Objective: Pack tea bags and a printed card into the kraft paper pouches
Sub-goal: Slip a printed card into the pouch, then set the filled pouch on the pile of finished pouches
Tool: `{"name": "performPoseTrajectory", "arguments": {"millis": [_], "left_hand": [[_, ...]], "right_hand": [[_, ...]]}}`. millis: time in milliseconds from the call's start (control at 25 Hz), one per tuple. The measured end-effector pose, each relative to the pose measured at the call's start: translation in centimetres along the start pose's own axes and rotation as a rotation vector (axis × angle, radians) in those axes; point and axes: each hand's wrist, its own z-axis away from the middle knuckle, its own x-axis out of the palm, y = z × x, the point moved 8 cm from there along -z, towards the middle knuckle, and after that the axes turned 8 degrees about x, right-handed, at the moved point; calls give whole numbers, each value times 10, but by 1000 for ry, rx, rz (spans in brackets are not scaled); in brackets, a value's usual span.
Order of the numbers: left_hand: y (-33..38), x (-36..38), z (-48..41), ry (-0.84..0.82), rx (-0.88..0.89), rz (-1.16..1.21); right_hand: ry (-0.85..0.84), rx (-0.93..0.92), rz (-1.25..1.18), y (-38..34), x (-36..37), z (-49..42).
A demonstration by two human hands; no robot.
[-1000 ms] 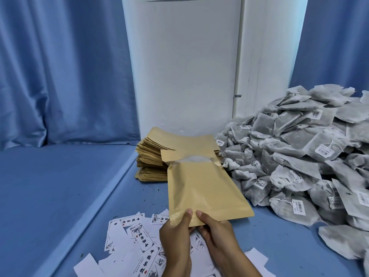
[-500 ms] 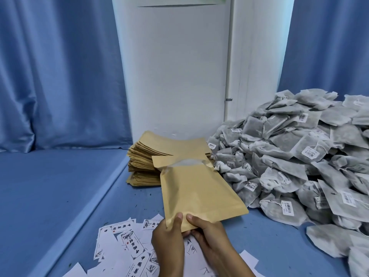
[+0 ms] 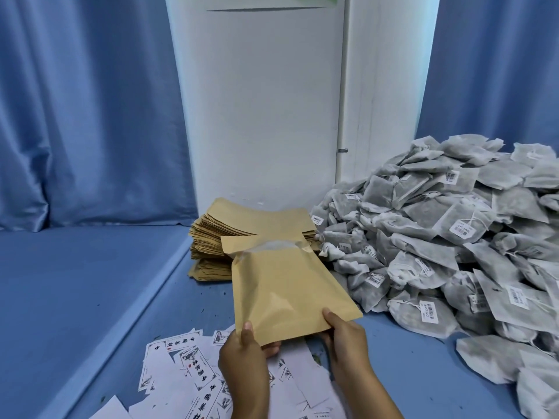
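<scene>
I hold one kraft paper pouch (image 3: pixel 281 285) above the blue table, its open mouth pointing away from me. My left hand (image 3: pixel 245 355) pinches its near left corner, thumb on top. My right hand (image 3: pixel 344 337) pinches the near right corner. Behind the pouch lies a stack of flat kraft pouches (image 3: pixel 230 228). A big heap of grey tea bags (image 3: pixel 447 255) with white barcode tags fills the right side. Printed cards (image 3: pixel 187 361) lie scattered under my hands. What is inside the pouch is hidden.
A white cabinet (image 3: pixel 260 110) stands behind the stack, with blue curtains (image 3: pixel 84 104) on both sides. A raised blue ledge (image 3: pixel 75 285) runs along the left; its edge slants toward the stack.
My hands have moved apart along the pouch's near edge, the right one sliding to the right corner. The pouch still sits in both hands.
</scene>
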Motion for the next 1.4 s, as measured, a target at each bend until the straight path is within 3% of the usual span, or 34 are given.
{"name": "performPoseTrajectory", "arguments": {"millis": [80,240,320,480,680,920,1080,1160,1400], "left_hand": [[-1,1,-1,1,-9,26],[1,1,-1,-14,6,15],[1,1,0,-16,-62,213],[6,30,14,-225,-171,541],[1,48,22,-279,-310,661],[26,36,6,-235,-227,682],[56,18,-24,-211,-160,628],[66,2,-38,-198,-137,653],[49,-65,-84,-42,-193,561]], "right_hand": [[53,-17,20,-8,-11,-2],[-39,14,-38,-14,-8,7],[-27,-49,107,-23,-10,12],[1,-280,436,-39,-5,22],[-91,-450,311,-51,10,42],[-213,-358,219,-43,22,43],[-259,-159,362,-10,28,21],[-251,-125,547,11,31,17],[-227,-288,1019,17,96,12]]}}
